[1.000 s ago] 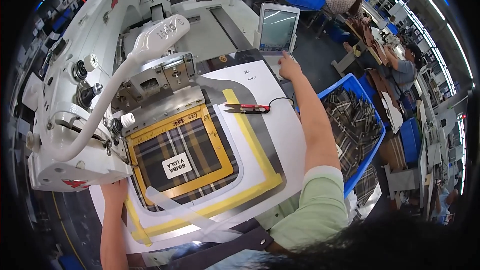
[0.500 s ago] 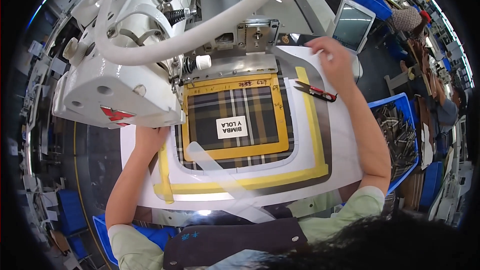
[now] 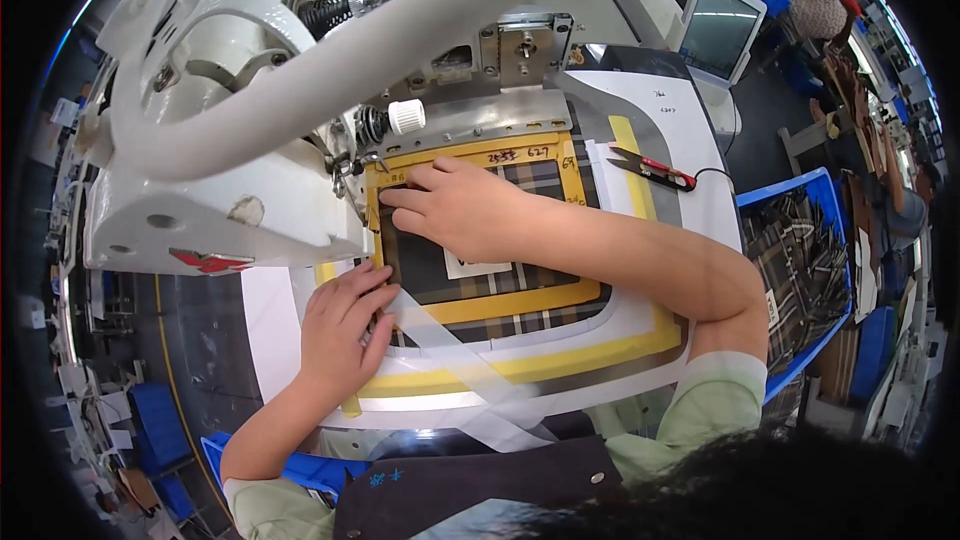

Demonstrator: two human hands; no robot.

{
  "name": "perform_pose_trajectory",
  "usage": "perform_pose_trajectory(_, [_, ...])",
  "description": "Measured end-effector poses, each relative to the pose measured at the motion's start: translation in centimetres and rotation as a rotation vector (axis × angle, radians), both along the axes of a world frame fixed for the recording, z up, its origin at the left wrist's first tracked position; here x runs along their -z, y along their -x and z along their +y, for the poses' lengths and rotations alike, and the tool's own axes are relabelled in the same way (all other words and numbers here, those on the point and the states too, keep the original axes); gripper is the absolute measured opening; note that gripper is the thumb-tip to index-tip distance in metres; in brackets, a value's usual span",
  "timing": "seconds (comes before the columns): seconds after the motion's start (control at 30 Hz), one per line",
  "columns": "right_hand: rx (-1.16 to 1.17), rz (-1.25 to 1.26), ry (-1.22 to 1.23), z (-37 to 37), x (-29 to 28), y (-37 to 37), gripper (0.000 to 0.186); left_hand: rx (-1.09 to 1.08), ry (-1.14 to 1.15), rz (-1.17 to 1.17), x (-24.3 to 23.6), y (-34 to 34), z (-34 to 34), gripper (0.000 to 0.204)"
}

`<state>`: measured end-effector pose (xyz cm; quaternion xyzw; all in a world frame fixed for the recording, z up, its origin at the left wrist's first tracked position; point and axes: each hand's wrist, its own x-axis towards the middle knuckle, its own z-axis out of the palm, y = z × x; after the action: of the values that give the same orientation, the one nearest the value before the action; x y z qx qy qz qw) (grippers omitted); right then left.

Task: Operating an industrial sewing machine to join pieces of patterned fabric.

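Observation:
Dark plaid fabric (image 3: 425, 275) lies flat inside a yellow rectangular frame (image 3: 500, 306) beside the head of a white sewing machine (image 3: 240, 215). My right hand (image 3: 465, 215) reaches across from the right, fingers extended over the frame's upper left corner and the fabric. Beneath it, a white label (image 3: 480, 268) on the fabric is partly covered. At the frame's lower left side rests my left hand (image 3: 345, 330), its fingers spread along the edge close to the machine head. A translucent strip (image 3: 450, 355) runs from the frame's lower left corner toward me.
Red-handled thread snips (image 3: 655, 170) lie on the white sheet right of the frame. Yellow tape (image 3: 540, 368) borders the work area. A metal clamp bar (image 3: 480, 135) sits behind the frame. To the right are a blue crate (image 3: 835, 260) of plaid pieces and a screen (image 3: 720, 30).
My right hand has come from the far right of the sheet onto the frame's upper left. My left hand has emerged from behind the machine head and moved nearer to me.

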<state>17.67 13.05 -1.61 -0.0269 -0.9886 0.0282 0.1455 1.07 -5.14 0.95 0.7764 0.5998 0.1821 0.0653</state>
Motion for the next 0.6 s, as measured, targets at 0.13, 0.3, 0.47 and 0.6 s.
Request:
perform_pose_trajectory(0.13, [0.029, -0.008, -0.093, -0.3, -0.1, 0.2, 0.028, 0.013, 0.005, 0.072, 0.3, -0.9, 0.8, 0.036])
perform_pose_trajectory(0.3, [0.102, -0.034, -0.193, -1.3, -0.2, 0.7, 0.029, 0.005, 0.009, 0.228, 0.4, -1.2, 0.4, 0.046])
perform_pose_trajectory(0.47, [0.144, 0.034, -0.059, -1.0, 0.6, 0.5, 0.028, 0.0, 0.001, 0.263, 0.4, -1.4, 0.6, 0.046])
perform_pose_trajectory(0.6, [0.073, 0.064, -0.01, -0.4, 0.9, -0.5, 0.028, -0.002, -0.013, 0.231, 0.7, -1.2, 0.4, 0.046])
